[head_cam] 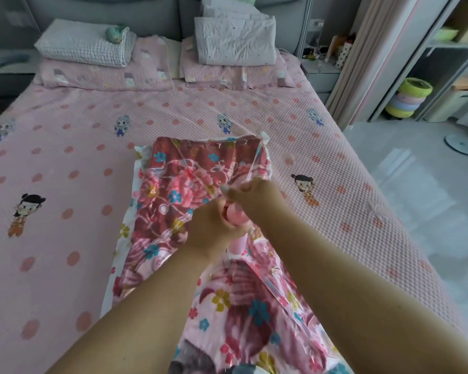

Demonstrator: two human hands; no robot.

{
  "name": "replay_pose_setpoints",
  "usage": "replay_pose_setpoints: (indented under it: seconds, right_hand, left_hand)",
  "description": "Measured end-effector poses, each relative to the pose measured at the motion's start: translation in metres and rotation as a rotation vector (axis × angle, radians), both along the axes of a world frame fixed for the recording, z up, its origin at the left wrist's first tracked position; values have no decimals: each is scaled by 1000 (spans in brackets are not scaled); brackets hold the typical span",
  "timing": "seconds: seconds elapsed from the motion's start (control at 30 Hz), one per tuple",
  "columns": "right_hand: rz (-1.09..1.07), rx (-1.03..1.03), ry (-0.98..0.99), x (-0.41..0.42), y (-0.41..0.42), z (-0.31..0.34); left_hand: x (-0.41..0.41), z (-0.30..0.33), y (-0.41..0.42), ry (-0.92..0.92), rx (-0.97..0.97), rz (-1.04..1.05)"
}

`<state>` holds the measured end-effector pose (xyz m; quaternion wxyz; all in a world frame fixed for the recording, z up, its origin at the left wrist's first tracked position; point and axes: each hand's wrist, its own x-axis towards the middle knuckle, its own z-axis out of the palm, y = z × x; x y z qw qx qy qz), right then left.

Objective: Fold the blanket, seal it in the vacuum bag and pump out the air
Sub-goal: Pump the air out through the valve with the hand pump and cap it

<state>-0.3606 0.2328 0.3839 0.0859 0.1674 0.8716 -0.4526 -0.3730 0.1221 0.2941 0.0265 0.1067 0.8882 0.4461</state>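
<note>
A red and pink floral blanket (pixel 179 184) lies folded inside a clear vacuum bag (pixel 125 268) on the bed, running from the near edge toward the middle. A pink hand pump (pixel 238 245) stands upright on the bag. My left hand (pixel 214 225) grips its round handle from the left. My right hand (pixel 254 197) curls over the handle from the right and above. The two hands hide most of the handle and the spot where the pump meets the bag.
The bed (pixel 65 157) has a pink dotted cover with cartoon figures. Two pillows (pixel 84 47) and folded bedding (pixel 235 41) lie at the headboard. The bed's right edge drops to a pale floor (pixel 416 198) with a nightstand (pixel 319 71), shelves and stacked rings (pixel 408 98).
</note>
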Motion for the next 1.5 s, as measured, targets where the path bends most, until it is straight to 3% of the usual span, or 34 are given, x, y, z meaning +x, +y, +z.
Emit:
replay_pose_setpoints:
  seconds: [0.07,0.17,0.23,0.27,0.4,0.43,0.53,0.6,0.67,0.77,0.83,0.97,1.03,1.1,1.17,1.2,1.3,1.37,1.43,1.5]
  right_hand:
    - [-6,-25,-45,2,-2,-2]
    - [-17,-155,327,-10,1,32]
    - [2,-226,452,-15,3,47]
    - [1,-212,408,-13,3,43]
    - [22,-19,-66,6,-1,1]
    - [18,-34,-34,7,-2,2]
    - [11,-136,380,-5,-2,36]
    - [22,-242,518,-11,-2,52]
    - [10,-165,358,-8,-1,36]
    - [48,40,-100,5,-2,1]
    - [29,-22,-3,3,-4,7]
    - [40,-271,475,-6,-4,57]
    - [56,-204,409,-2,-2,50]
    - [91,4,90,7,-1,21]
    - [60,26,-95,15,-5,4]
    - [30,-24,-49,12,-5,6]
    - [5,-202,342,-4,-4,44]
    - [45,-255,467,-8,-5,59]
    - [27,-170,321,-4,-4,39]
    - [25,-36,19,8,-5,8]
  left_hand:
    - [-1,-1,-2,-7,-9,3]
    - [-2,-4,-6,-39,39,-31]
    - [-2,-2,-5,-39,38,-24]
    - [-2,-1,-3,-30,34,-20]
    - [0,0,-1,-11,-27,-30]
    - [1,-1,-3,-18,-7,-30]
    - [2,-3,-7,-42,60,-27]
    - [1,-1,-5,-44,55,-16]
    - [1,1,-3,-36,38,-15]
    - [3,1,-1,-9,-25,-30]
    - [3,0,-4,-25,0,-16]
    - [3,-1,-6,-37,34,-12]
    - [4,1,-3,-29,29,-7]
    - [6,1,-1,-6,-6,-7]
    - [8,2,-2,12,-49,-3]
    - [8,1,-3,9,-36,-3]
    - [6,0,-6,-43,41,1]
    - [5,1,-5,-49,52,13]
    - [5,2,-3,-27,49,5]
    - [8,-1,-3,-4,6,-7]
